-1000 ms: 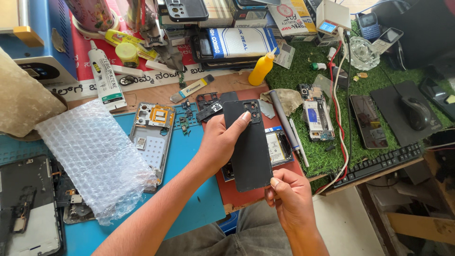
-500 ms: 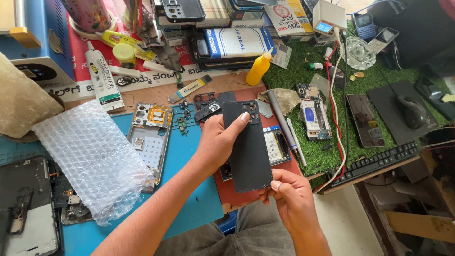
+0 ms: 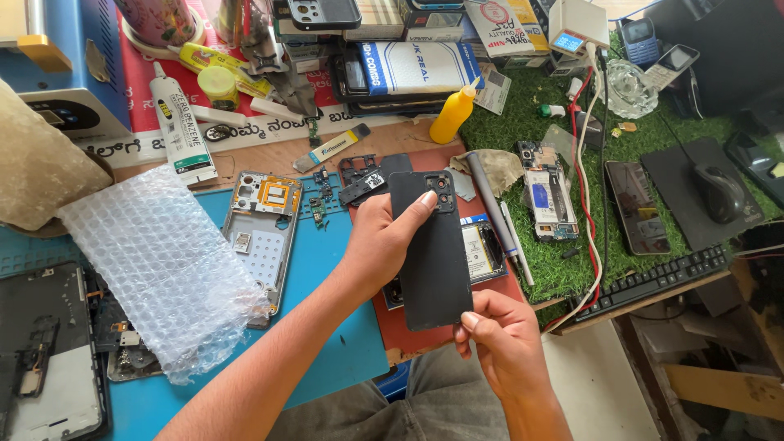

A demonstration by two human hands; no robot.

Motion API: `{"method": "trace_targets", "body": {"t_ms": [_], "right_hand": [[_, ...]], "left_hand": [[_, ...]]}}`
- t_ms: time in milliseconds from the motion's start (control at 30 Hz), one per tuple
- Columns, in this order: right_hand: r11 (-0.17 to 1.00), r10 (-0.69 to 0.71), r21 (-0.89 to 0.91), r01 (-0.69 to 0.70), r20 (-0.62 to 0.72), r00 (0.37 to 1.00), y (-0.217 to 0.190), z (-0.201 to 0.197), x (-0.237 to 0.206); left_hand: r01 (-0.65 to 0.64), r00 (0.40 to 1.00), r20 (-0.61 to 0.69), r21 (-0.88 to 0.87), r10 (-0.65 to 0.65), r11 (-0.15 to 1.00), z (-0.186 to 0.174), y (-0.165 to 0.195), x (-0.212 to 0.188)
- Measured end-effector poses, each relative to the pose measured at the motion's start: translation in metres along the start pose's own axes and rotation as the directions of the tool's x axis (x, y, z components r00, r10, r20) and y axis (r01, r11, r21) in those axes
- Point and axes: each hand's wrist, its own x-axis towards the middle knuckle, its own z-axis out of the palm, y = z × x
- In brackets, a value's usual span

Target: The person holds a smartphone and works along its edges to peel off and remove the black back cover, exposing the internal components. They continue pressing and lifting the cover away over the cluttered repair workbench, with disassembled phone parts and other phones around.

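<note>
Holding a black phone back cover (image 3: 431,253) above the desk (image 3: 343,359), both hands grip it at opposite ends. The left hand (image 3: 382,241) clasps its long edge from 9 o'clock, thumb tip pressed near the camera cutout at the cover's top, fingers wrapped behind. The right hand (image 3: 502,343) pinches the lower corner at 5 o'clock, thumb on the front. Beneath the cover lies an opened phone with its battery (image 3: 480,253) on a red mat (image 3: 408,335). At 9 o'clock sit a bare phone frame (image 3: 265,237) and a sheet of bubble wrap (image 3: 159,269); a yellow bottle (image 3: 451,116) stands at 12 o'clock.
</note>
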Motion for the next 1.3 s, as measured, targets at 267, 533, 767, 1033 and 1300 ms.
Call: {"method": "trace_targets", "body": {"t_ms": [267, 533, 767, 1033, 1300], "right_hand": [[1.0, -0.015, -0.018, 0.016, 0.043, 0.999, -0.017, 0.005, -0.004], [1.0, -0.017, 0.009, 0.017, 0.075, 0.997, -0.018, 0.004, -0.003], [1.0, 0.012, -0.007, -0.011, 0.029, 1.0, -0.013, 0.001, -0.002], [1.0, 0.016, -0.001, -0.016, 0.044, 0.999, -0.006, -0.005, -0.003], [1.0, -0.005, -0.005, 0.005, 0.036, 0.999, -0.007, -0.001, -0.003]], "left_hand": [[-0.057, 0.998, 0.008, 0.077, 0.057, 0.995, 0.001, -0.003, 0.001], [-0.04, 0.999, 0.013, 0.078, 0.039, 0.996, 0.002, -0.003, 0.001], [-0.018, 1.0, 0.025, 0.023, 0.018, 1.0, 0.002, -0.002, 0.0], [-0.008, 1.0, 0.023, -0.03, 0.009, 1.0, 0.001, -0.003, 0.0], [0.013, 1.0, 0.023, -0.064, -0.011, 0.998, 0.002, -0.002, 0.001]]}}
